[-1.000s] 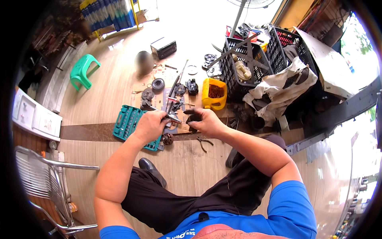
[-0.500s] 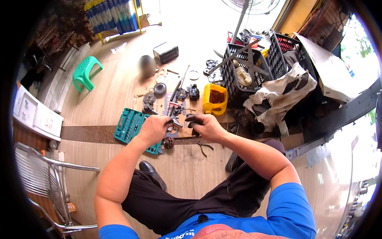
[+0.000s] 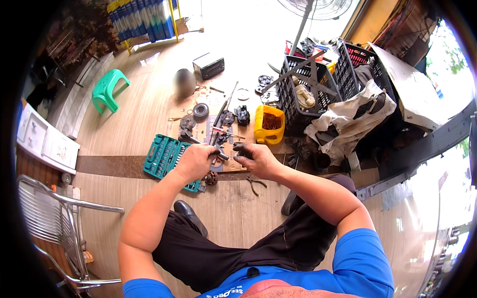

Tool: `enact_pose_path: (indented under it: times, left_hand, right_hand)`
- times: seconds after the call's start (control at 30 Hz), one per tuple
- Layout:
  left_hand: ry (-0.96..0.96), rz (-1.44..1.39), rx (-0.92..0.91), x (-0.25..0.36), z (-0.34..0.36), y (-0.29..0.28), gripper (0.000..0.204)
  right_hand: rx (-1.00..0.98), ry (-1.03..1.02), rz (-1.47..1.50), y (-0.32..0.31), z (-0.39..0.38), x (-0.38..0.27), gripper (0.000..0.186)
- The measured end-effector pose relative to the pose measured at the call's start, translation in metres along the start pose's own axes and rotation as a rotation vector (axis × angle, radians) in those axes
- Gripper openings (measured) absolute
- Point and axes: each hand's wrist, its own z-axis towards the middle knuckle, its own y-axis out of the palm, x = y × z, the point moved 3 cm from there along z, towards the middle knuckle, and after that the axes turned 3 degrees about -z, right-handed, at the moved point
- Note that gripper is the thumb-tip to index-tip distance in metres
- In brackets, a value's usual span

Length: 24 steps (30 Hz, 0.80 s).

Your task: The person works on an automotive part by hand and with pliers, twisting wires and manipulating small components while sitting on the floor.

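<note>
My left hand (image 3: 197, 160) is closed round a short metal tool, like a socket handle (image 3: 222, 155), whose silvery end sticks out toward the right. A small gap separates it from my right hand (image 3: 257, 159), whose blackened fingers are curled together in a pinch. Something small and partly silvery seems to sit at those fingertips, too small to name. Under my left wrist lies an open green socket set case (image 3: 161, 158). A red-handled screwdriver (image 3: 220, 130) and dark machine parts (image 3: 227, 117) lie on cardboard just beyond my hands.
Pliers (image 3: 256, 186) and a round copper-wound part (image 3: 211, 178) lie on the floor nearer me. A cut yellow jug (image 3: 269, 125) holds reddish-brown pieces. Black crates (image 3: 293, 107) and a dirty cloth (image 3: 343, 119) stand right; a green stool (image 3: 110, 89) and metal chair (image 3: 74, 202) are left.
My left hand has shifted slightly and more of the metal tool's end shows. My right hand has moved slightly, its fingertips turned a little. The things on the floor lie as before.
</note>
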Motion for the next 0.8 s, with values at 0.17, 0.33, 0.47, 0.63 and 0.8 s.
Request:
enact_pose_path:
  times: [0.17, 0.33, 0.47, 0.63, 0.8]
  left_hand:
    - [0.014, 0.006, 0.011, 0.0, 0.0, 0.0, 0.012]
    - [0.017, 0.006, 0.011, 0.0, 0.0, 0.0, 0.012]
    - [-0.003, -0.05, -0.003, -0.002, -0.001, 0.002, 0.013]
    - [-0.286, -0.464, -0.092, -0.006, -0.001, 0.01, 0.015]
    - [-0.357, -0.574, -0.165, 0.001, 0.0, 0.017, 0.016]
  right_hand:
    - [0.015, 0.013, -0.01, -0.002, -0.001, -0.002, 0.03]
    - [0.016, -0.025, -0.034, 0.0, -0.001, -0.001, 0.031]
    - [0.003, -0.029, -0.074, 0.002, -0.001, 0.001, 0.031]
    - [-0.014, -0.071, -0.04, 0.004, -0.003, -0.003, 0.032]
    - [-0.065, -0.08, -0.021, 0.006, -0.006, -0.008, 0.034]
